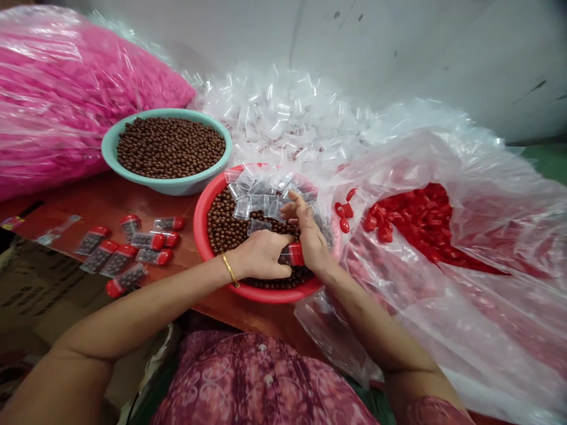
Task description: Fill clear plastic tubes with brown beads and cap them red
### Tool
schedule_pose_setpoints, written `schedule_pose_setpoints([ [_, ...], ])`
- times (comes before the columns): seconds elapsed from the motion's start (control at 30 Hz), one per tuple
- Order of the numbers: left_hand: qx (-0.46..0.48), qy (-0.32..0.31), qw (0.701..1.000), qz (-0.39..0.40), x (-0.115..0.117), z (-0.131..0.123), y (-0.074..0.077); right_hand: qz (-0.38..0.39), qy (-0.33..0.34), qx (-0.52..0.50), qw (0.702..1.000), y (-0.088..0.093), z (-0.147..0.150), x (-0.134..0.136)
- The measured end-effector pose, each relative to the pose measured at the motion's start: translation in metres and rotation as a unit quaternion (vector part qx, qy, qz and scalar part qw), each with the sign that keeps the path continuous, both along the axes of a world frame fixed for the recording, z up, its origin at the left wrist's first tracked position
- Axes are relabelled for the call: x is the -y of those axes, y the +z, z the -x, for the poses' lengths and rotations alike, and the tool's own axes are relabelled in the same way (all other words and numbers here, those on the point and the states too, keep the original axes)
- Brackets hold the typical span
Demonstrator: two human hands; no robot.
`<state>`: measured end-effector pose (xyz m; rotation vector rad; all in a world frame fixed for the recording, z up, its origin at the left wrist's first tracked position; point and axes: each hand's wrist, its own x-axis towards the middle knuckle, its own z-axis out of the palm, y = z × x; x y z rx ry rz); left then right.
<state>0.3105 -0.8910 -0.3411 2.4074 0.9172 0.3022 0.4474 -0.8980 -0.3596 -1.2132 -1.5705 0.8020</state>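
Observation:
Over the red basin (201, 215), my left hand (264, 254) is closed around a small clear plastic container with a red cap (295, 254). Its capped end points right, and the heel of my right hand (310, 236) presses against that cap. The right hand's fingers are extended and slightly bent above the basin, gripping nothing. Brown balls (225, 227) fill the basin beneath both hands. Several uncapped clear containers (254, 198) lie on top of the balls toward the far side, partly hidden by my right hand.
Filled red-capped containers (119, 260) lie on the red tabletop (177, 274) at left. Behind them stands a light-blue basin (166, 186) of brown balls, beside a pink-filled bag (80, 88). Clear containers (283, 118) pile at the back. An open plastic bag holds red caps (411, 218) at right.

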Motion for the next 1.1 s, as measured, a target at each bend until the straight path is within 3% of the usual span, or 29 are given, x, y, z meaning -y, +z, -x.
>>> schedule_pose_setpoints([
  [0.2,-0.074,-0.036,0.994,-0.066,-0.002,0.0,-0.003,-0.051,0.059,0.128,0.989,0.0,0.002,0.005],
  [0.3,-0.047,-0.038,0.994,-0.095,-0.002,0.001,-0.001,-0.091,0.025,0.092,0.991,0.006,0.003,0.009],
  [0.37,0.006,0.004,0.995,-0.1,0.003,0.011,0.004,-0.11,-0.019,0.057,0.992,0.014,-0.007,0.007],
  [0.43,0.068,0.082,0.99,-0.087,0.01,0.032,0.012,-0.115,-0.07,0.072,0.988,0.022,-0.03,0.002],
  [0.5,0.124,0.204,0.969,-0.06,0.017,0.064,0.019,-0.097,-0.13,0.149,0.975,0.024,-0.063,-0.003],
  [0.53,0.147,0.285,0.946,-0.044,0.021,0.081,0.022,-0.075,-0.162,0.197,0.964,0.022,-0.08,-0.005],
  [0.63,0.168,0.517,0.839,0.023,0.031,0.125,0.026,-0.006,-0.215,0.304,0.928,0.008,-0.114,-0.008],
  [0.7,0.166,0.568,0.806,0.029,0.037,0.138,0.025,-0.027,-0.21,0.323,0.922,0.001,-0.115,-0.006],
  [0.77,0.175,0.529,0.83,0.018,0.041,0.134,0.023,-0.107,-0.199,0.321,0.92,0.002,-0.099,-0.001],
  [0.9,0.204,0.368,0.904,0.072,0.037,0.093,0.013,-0.234,-0.12,0.286,0.922,0.024,-0.048,0.013],
  [1.0,0.185,0.269,0.94,0.098,0.034,0.056,0.008,-0.189,0.005,0.18,0.965,0.034,-0.011,0.018],
  [1.1,0.149,0.206,0.963,0.087,0.037,0.03,0.005,-0.073,0.087,0.065,0.991,0.026,0.013,0.014],
])
